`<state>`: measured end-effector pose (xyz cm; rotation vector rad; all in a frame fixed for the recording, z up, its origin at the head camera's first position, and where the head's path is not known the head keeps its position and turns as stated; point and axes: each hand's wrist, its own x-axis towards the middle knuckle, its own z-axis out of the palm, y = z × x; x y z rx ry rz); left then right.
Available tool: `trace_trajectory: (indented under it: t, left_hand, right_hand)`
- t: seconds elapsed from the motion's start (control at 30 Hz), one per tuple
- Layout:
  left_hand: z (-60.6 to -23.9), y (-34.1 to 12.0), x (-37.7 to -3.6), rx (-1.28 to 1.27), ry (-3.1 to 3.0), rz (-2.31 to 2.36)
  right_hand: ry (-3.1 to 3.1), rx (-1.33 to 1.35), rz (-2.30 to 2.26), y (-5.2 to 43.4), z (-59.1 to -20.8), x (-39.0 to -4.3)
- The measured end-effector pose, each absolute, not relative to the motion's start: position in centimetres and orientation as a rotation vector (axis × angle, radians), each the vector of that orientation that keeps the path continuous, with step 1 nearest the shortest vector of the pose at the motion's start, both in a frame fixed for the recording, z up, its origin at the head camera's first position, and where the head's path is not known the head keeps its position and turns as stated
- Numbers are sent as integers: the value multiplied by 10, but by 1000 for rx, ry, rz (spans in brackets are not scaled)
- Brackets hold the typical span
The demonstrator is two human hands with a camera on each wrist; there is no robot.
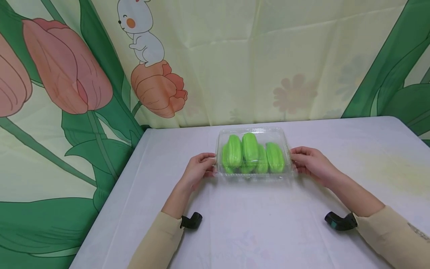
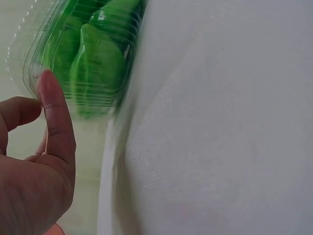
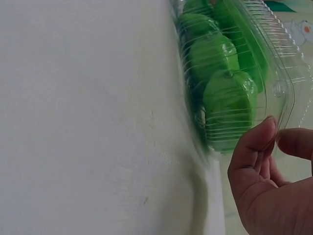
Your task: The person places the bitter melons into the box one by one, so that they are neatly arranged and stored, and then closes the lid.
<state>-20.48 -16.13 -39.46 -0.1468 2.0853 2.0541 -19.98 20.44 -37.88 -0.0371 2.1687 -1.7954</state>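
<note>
A clear plastic clamshell box point(image 1: 255, 172) with several ribbed, bright green vegetable-like pieces point(image 1: 250, 147) inside sits toward the back of the table. At its left end, my left hand point(image 1: 198, 169) pinches the rim between thumb and fingers. My right hand point(image 1: 314, 164) grips the opposite end the same way. The left wrist view has the thumb and a finger of the left hand point(image 2: 41, 161) at the box's rim point(image 2: 32, 83). Close to the box corner, the right hand point(image 3: 269, 186) holds the edge in the right wrist view, with the green pieces point(image 3: 230, 98) behind the ribbed plastic wall.
A white cloth covers the table point(image 1: 252, 224), whose back edge runs just behind the box. Beyond it hangs a curtain point(image 1: 235, 74) printed with tulips and a white animal. Black wrist cameras point(image 1: 340, 221) are strapped at both beige sleeves point(image 1: 393, 235).
</note>
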Motion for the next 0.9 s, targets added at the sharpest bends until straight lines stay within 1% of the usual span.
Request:
trace_trajectory:
  t: [0.53,0.73,0.9]
  left_hand:
    - [-393,-166,-213,-126,2053,2033]
    - [-394,-175,-210,-121,2023,2017]
    - [-390,-185,-206,-111,2045,2032]
  right_hand:
    - [2142,-16,-1784,203,-377,-209]
    - [2092,7,-1816,214,-378,-206]
    - [2079,23,-1866,225,-372,-203]
